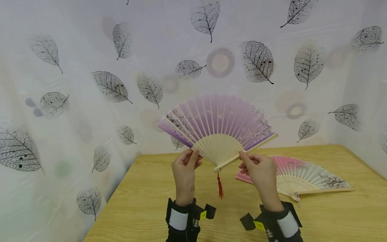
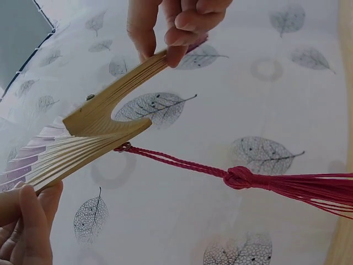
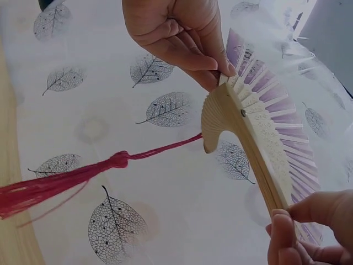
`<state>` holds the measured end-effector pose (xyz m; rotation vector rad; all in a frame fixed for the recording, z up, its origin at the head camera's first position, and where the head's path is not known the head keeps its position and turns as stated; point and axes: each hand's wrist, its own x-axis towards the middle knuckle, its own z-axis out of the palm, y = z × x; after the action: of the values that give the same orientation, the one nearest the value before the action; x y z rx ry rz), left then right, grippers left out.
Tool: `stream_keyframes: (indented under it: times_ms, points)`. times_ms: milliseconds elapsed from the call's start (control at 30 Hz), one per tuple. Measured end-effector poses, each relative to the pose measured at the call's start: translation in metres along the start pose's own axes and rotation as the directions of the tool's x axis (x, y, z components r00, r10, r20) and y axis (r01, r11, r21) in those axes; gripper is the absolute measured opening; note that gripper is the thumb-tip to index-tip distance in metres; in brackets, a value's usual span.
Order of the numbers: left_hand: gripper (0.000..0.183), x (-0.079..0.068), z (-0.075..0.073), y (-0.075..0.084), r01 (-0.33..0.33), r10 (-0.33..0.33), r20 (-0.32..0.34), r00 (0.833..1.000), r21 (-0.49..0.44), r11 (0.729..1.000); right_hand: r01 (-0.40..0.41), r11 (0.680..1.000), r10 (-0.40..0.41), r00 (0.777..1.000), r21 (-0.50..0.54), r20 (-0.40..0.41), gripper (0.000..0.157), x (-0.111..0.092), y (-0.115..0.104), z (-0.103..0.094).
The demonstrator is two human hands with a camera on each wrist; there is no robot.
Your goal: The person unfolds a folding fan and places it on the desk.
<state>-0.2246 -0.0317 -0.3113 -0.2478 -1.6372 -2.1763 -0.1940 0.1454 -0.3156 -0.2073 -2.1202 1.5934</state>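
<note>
A purple folding fan (image 1: 225, 114) with printed blossoms is spread wide, held up above the table. My left hand (image 1: 184, 174) pinches its left edge, near where the pale ribs meet the cloth. On the other side, my right hand (image 1: 263, 174) pinches the thick right guard stick between thumb and fingers. A red tassel (image 1: 220, 188) hangs from the pivot; both wrist views show its knotted cord close up. Behind my right hand, a pink and white folding fan (image 1: 314, 174) lies spread on the table, partly hidden by that hand.
The wood-grain table (image 1: 136, 201) runs back to a pale curtain (image 1: 169, 40) printed with dark leaves. Black bands with small camera mounts (image 1: 208, 211) are strapped round both wrists.
</note>
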Motion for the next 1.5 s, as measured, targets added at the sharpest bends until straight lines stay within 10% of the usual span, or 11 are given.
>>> stream_keyframes:
  times_ms: [1500]
  points:
    - [0.037,0.0003,-0.0015,0.0022,-0.060,0.047,-0.099,0.994,-0.138,0.989,-0.192,0.943,0.146,0.973,0.271,0.181,0.037,0.0063,0.0025,0.0002]
